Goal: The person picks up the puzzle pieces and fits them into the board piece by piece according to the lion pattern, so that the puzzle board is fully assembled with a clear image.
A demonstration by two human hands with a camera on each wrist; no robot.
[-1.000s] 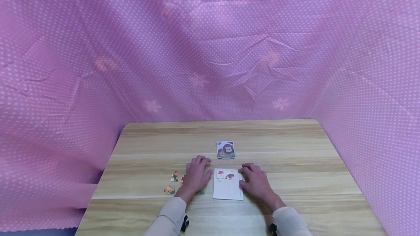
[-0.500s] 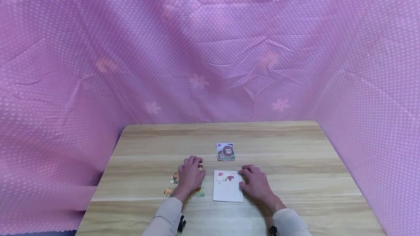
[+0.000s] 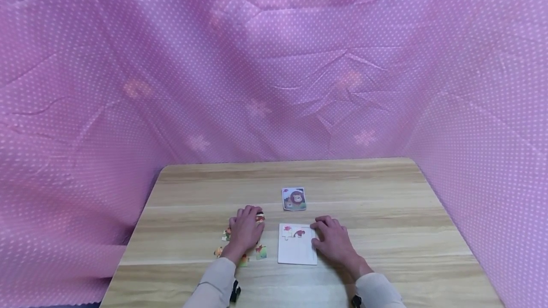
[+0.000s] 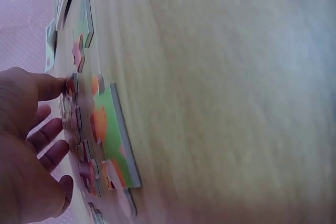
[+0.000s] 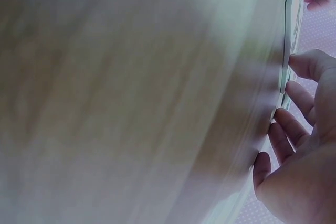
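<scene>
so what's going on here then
Someone looks to be filling in a white jigsaw board on a wooden table. Their left hand is over the loose jigsaw pieces, its thumb at one of them. Their right hand touches the board's right edge. What look like two placed pieces sit toward its far left corner; most of it is bare. A lion picture card lies beyond.
</scene>
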